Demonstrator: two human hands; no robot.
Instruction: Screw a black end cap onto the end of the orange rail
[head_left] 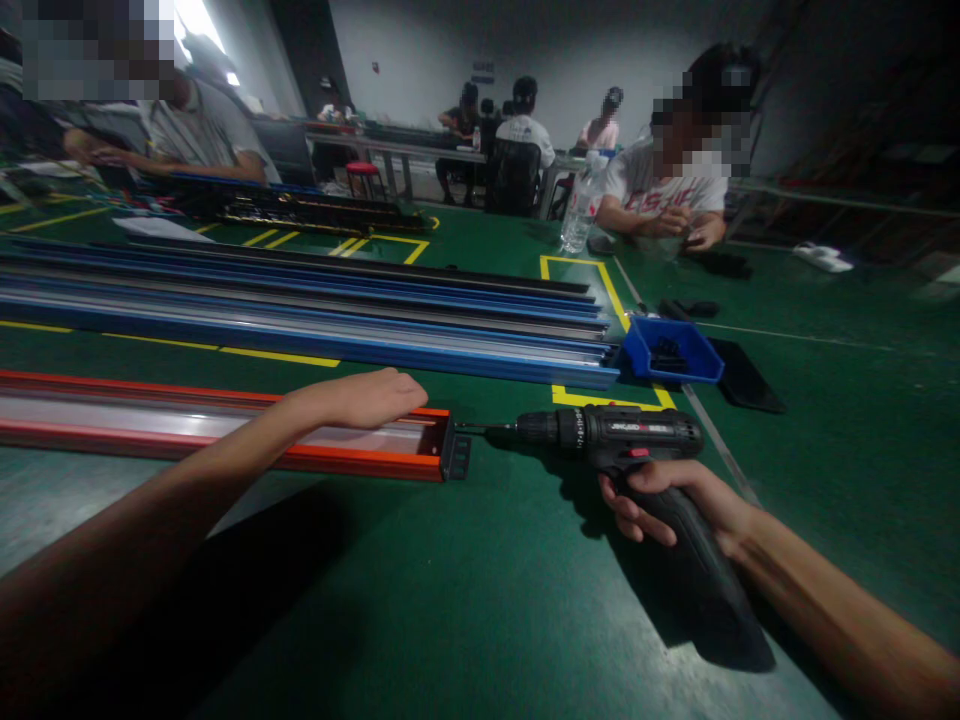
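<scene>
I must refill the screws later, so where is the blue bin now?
Head view, right of centre: the blue bin sits beside the blue rails' right ends.

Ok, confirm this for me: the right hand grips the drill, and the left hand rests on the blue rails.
The left hand rests on the orange rail, not the blue ones, as the head view shows; the right hand does grip the drill.

On the cordless drill [637, 428], "JING" can be made out at the start of blurred white lettering; red letters on a white shirt [675, 190] are too blurred to be read.
</scene>
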